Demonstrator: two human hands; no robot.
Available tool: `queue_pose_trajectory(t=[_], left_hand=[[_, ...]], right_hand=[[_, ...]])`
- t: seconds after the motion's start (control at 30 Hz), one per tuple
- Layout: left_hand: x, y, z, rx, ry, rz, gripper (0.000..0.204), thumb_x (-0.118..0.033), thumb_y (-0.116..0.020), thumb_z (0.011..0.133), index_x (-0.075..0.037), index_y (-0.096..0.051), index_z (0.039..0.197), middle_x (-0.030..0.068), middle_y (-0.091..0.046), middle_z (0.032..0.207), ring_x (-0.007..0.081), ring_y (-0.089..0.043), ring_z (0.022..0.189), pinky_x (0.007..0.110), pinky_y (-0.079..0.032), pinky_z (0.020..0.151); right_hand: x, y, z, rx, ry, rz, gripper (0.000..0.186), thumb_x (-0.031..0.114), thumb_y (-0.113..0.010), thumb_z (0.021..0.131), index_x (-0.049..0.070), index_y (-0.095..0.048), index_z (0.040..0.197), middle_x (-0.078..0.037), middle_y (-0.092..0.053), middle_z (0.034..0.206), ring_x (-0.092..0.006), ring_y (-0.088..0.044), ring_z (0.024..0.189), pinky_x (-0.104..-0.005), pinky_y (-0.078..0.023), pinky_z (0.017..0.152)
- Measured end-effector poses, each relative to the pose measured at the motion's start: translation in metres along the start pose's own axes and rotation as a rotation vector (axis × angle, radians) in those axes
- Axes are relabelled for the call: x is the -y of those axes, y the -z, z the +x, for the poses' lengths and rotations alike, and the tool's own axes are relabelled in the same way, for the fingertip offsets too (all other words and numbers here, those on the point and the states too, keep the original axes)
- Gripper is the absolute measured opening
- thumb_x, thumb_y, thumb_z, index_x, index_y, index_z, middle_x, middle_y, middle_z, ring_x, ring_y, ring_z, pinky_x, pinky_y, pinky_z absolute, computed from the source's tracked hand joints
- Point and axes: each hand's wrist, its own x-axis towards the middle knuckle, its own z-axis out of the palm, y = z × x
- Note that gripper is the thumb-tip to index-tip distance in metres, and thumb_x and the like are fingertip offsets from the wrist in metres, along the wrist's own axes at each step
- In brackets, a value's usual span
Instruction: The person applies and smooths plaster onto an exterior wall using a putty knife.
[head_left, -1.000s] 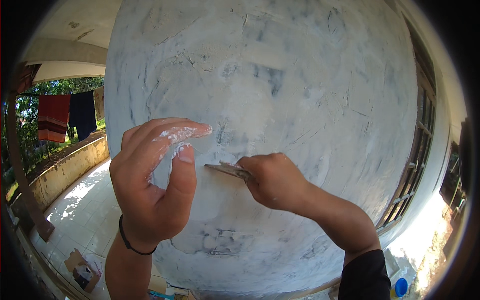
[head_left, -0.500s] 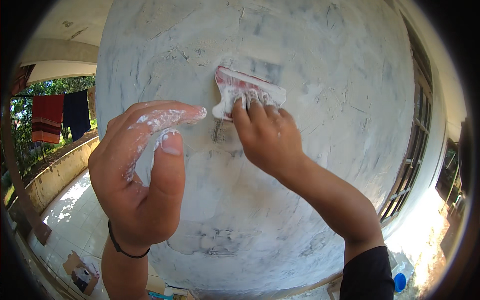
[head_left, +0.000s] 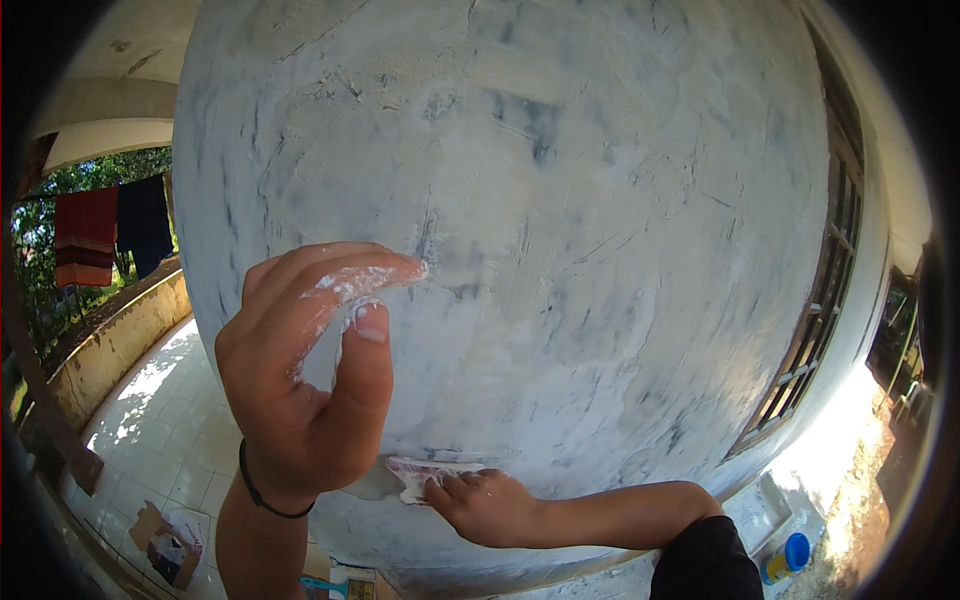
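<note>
My right hand (head_left: 485, 508) grips a red putty scraper (head_left: 412, 467) smeared with white putty, its blade against the lower part of the wall (head_left: 580, 270). That wall is patchy grey and white, with scratches and uneven coats. In front of it, left of centre, I hold up my left hand (head_left: 315, 365). Its fingers curve with a gap to the thumb, and nothing is between them. White putty coats the index finger and thumb. A dark band circles the left wrist.
A barred window (head_left: 815, 300) is at the right. A blue tub (head_left: 786, 560) stands low right. An open cardboard box (head_left: 165, 545) sits on the tiled floor (head_left: 150, 470) at left, and a blue-handled tool (head_left: 325, 584) lies at the bottom. Cloths (head_left: 85, 240) hang beyond a low wall (head_left: 110, 340).
My right hand has swept the putty scraper down the wall, from the upper middle to near its bottom. My left hand has shifted slightly right and down, keeping its curved shape.
</note>
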Motion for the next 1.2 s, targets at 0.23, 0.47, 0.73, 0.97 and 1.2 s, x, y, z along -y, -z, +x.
queue_pose_trajectory(t=[0.23,0.47,0.73,0.97,1.2], left_hand=[[0.001,-0.003,-0.002,0.033,0.013,-0.035,0.018,-0.006,-0.05,0.079,0.003,-0.063,0.087,0.016,-0.066,0.088,0.0251,-0.063,0.081,0.031,-0.044,0.077],[0.007,0.002,-0.011,0.126,0.017,0.046,0.026,-0.008,-0.042,0.088,0.008,-0.056,0.103,0.0214,-0.06,0.103,0.0275,-0.059,0.096,0.035,-0.043,0.087],[0.033,0.03,-0.027,0.049,0.04,-0.031,0.041,-0.016,-0.027,0.092,0.009,-0.052,0.111,0.0249,-0.058,0.11,0.0307,-0.057,0.103,0.038,-0.04,0.091],[0.016,0.019,-0.05,0.05,0.232,-0.043,0.039,-0.017,-0.033,0.09,0.009,-0.055,0.108,0.023,-0.061,0.103,0.0286,-0.058,0.097,0.037,-0.041,0.089],[0.001,-0.001,-0.074,0.061,0.357,-0.116,0.037,-0.017,-0.035,0.089,0.008,-0.056,0.105,0.0232,-0.061,0.102,0.0279,-0.058,0.093,0.038,-0.041,0.087]], right_hand=[[-0.061,0.133,0.054,-0.065,-0.232,0.17,0.013,0.001,-0.054,0.073,-0.002,-0.06,0.085,-0.021,-0.061,0.069,-0.038,-0.062,0.067,-0.0436,-0.05,0.063],[-0.097,0.25,0.082,-0.559,-0.131,0.252,0.019,0.007,-0.063,0.081,-0.003,-0.064,0.096,-0.016,-0.068,0.082,-0.0181,-0.067,0.07,-0.0308,-0.053,0.067],[-0.06,0.067,0.059,-0.495,-0.065,-0.934,0.025,0.018,-0.057,0.082,-0.003,-0.065,0.09,-0.022,-0.064,0.077,-0.0236,-0.064,0.061,-0.0317,-0.051,0.052],[0.032,-0.087,-0.04,-0.217,-0.129,-0.544,0.029,0.024,-0.056,0.085,-0.003,-0.065,0.094,-0.02,-0.066,0.08,-0.0242,-0.066,0.063,-0.032,-0.053,0.053],[0.03,-0.076,-0.106,0.026,-0.456,0.204,0.026,0.01,-0.06,0.076,0.002,-0.06,0.101,-0.011,-0.064,0.078,-0.025,-0.063,0.061,-0.0336,-0.051,0.055]])
